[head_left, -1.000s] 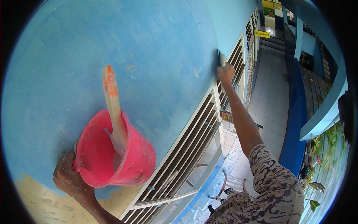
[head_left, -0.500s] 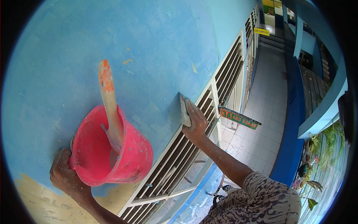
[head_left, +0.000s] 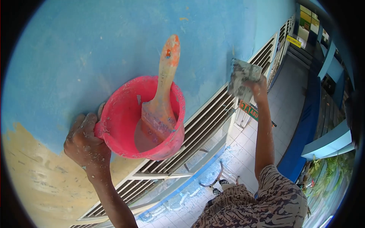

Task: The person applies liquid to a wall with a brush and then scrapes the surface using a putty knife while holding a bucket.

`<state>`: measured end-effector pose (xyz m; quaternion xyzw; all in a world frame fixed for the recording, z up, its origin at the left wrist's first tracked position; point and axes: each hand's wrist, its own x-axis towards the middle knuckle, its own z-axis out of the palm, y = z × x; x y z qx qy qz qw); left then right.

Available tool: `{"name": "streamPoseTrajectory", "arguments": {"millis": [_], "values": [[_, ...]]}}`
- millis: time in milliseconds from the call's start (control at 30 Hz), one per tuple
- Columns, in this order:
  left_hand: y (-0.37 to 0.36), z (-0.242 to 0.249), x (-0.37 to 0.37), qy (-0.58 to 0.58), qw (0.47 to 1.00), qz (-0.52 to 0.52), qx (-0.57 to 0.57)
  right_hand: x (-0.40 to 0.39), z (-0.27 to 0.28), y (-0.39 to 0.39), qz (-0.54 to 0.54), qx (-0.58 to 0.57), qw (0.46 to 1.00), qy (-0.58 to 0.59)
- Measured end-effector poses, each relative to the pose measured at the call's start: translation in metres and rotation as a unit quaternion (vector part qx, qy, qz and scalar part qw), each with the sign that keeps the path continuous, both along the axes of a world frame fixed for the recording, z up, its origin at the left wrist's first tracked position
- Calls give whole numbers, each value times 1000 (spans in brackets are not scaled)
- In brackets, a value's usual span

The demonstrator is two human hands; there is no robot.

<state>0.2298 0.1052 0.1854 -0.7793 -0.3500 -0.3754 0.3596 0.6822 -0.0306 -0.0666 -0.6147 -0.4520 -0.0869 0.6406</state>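
My left hand [head_left: 88, 142] is closed on the lip of a pink plastic bucket [head_left: 118, 127] and holds it up beside the wall. In the bucket leans a wide paintbrush [head_left: 166, 85], its wooden handle orange at the tip and its bristles down by some pale liquid. Off to the right, my right hand [head_left: 259, 90] grips a flat, paint-smeared scraper [head_left: 243, 76], its broad face turned to me. The scraper looks apart from the blue wall [head_left: 102, 49]; motion blurs this hand a little.
White window louvres [head_left: 197, 125] run diagonally below the blue paint, with a bare beige patch [head_left: 42, 171] at lower left. A class sign [head_left: 249, 110] juts out behind my right hand. A tiled corridor [head_left: 287, 102] stretches away; a stool-like frame [head_left: 213, 182] stands near my feet.
My right hand has come away from the wall, moving right and up, and the scraper has turned face-on. The bucket and brush have shifted right and up in view.
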Motion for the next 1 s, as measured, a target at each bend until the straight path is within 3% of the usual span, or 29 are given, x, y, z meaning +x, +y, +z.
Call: {"name": "streamPoseTrajectory", "arguments": {"millis": [33, 67, 100, 233, 300, 333, 433, 600, 700, 800, 867, 933, 1000], "values": [[0, -7, -4, -4, 1000, 4, -6, -6, 34, -3, -11, 21, 1000, -9], [-1, -14, -8, -11, 1000, -5, -12, 16, 38, 9, -10, 100, 991, -89], [-3, -22, -12, -16, 1000, -13, -17, 31, 37, 2, 27, 54, 994, 92], [-7, -57, -33, -18, 999, -11, -41, 82, 46, 28, 49, 75, 995, 32], [-12, -79, -47, -20, 998, 2, -63, 69, 63, 41, -15, 99, 984, 146], [-15, -91, -56, -23, 996, 11, -86, 74, 58, 50, -8, 98, 984, 148], [-32, -132, -85, -29, 996, 18, -85, 74, 41, 73, -237, 130, 962, 38], [-73, -208, -123, -69, 983, 67, -157, -4, 37, 112, -172, 266, 948, -10], [-94, -253, -130, -106, 968, 80, -211, -95, 57, 105, -133, 206, 969, -43], [-109, -280, -119, -126, 957, 60, -253, -144, 46, 115, -64, 218, 958, -173], [-116, -289, -106, -132, 956, 41, -258, -143, 52, 116, -32, 215, 936, -277], [-121, -292, -95, -142, 955, 41, -258, -108, 68, 111, -46, 205, 934, -289], [-127, -300, -97, -149, 950, 46, -272, -64, 93, 101, -143, 209, 958, -137]]}}
